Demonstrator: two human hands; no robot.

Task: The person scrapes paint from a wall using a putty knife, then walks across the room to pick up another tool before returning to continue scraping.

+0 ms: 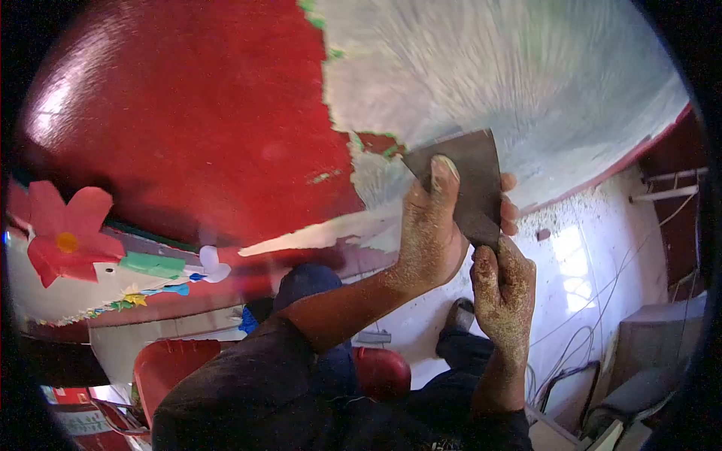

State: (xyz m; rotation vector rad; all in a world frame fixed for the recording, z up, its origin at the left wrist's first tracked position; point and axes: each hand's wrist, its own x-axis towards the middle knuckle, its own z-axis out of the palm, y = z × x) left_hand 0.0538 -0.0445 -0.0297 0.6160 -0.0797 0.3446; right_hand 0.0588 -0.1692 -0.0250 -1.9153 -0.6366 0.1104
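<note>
A wide, flat metal scraper [474, 180] is held in front of the wall, its broad edge up near the ragged border of the paint. My left hand [429, 233] grips the blade, thumb pressed on its near face and fingertips showing past its right side. Lower down, my right hand [508, 297] is closed round the narrow end of the scraper; the handle is hidden in it. Pale dust and flakes coat both hands. Glossy red paint [203, 128] covers the wall on the left, while a scraped whitish area [481, 68] spreads to the right.
A red paper flower [68, 237] and other paper decorations hang at the left. Below are a red chair [169, 364] and a white floor [553, 255] with scattered flakes. Loose cables [583, 338] and a grey box [654, 338] are at the lower right.
</note>
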